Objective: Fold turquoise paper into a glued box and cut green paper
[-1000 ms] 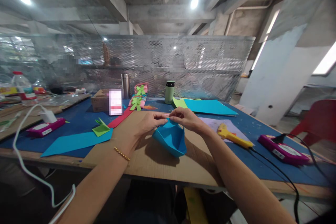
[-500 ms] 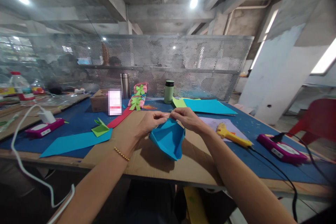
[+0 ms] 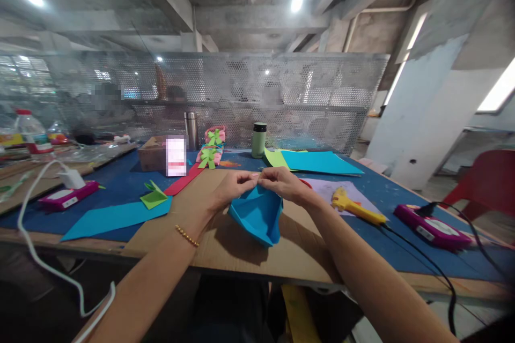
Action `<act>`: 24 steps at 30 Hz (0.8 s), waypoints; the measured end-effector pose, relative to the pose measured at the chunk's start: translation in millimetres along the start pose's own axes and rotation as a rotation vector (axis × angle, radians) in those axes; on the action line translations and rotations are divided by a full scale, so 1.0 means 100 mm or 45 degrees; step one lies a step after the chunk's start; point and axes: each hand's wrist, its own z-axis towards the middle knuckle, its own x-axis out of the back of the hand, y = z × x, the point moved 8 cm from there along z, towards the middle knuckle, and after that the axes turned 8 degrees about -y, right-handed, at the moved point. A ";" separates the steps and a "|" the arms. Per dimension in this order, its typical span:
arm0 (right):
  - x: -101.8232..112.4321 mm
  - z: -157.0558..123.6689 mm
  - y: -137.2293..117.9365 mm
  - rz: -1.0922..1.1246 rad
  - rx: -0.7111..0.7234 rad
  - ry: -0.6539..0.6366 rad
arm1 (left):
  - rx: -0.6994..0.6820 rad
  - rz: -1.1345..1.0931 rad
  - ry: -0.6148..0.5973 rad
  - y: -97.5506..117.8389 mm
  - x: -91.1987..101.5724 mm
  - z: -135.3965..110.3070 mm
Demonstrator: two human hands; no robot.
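A folded blue paper piece (image 3: pixel 257 214), hollow like a small open box, hangs tilted over the brown cardboard sheet (image 3: pixel 181 246). My left hand (image 3: pixel 237 185) pinches its far upper edge between thumb and fingers. Close beside it, my right hand (image 3: pixel 281 181) is closed on the same edge, and the two sets of fingertips almost meet. The fingers hide the exact spot they press. Behind my right wrist, part of a red round object (image 3: pixel 306 184) shows.
A yellow hot glue gun (image 3: pixel 356 208) lies on purple paper at right, its black cord trailing past a magenta power strip (image 3: pixel 430 228). Blue paper sheets (image 3: pixel 322 163) and a green flask (image 3: pixel 259 142) stand farther back. Blue strip (image 3: pixel 116 218) and cardboard box (image 3: pixel 153 154) are left.
My right hand has shifted slightly left along the paper's edge, and the red object behind my wrist has come into view. My left hand and the blue paper have barely moved.
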 end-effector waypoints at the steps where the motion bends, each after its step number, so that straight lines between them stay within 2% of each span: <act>1: -0.01 0.00 -0.02 -0.009 0.007 -0.016 | 0.017 -0.005 -0.034 0.01 -0.02 -0.01; 5: -0.07 0.00 -0.06 0.013 0.021 -0.085 | -0.012 -0.113 -0.096 0.07 -0.08 -0.04; 9: -0.07 -0.01 -0.05 0.036 -0.031 -0.066 | -0.046 -0.126 -0.018 0.05 -0.04 -0.03; 12: -0.04 -0.03 -0.02 0.058 -0.083 -0.052 | 0.011 -0.092 0.049 0.01 0.00 -0.04; 15: -0.01 -0.03 -0.03 0.043 -0.060 -0.035 | 0.069 -0.079 0.067 0.01 0.01 -0.05; 20: -0.06 -0.02 -0.03 0.020 -0.049 -0.085 | 0.052 -0.066 -0.039 -0.01 -0.05 -0.04; 24: -0.08 -0.02 -0.05 -0.011 -0.026 -0.155 | 0.037 -0.069 -0.186 -0.07 -0.12 -0.02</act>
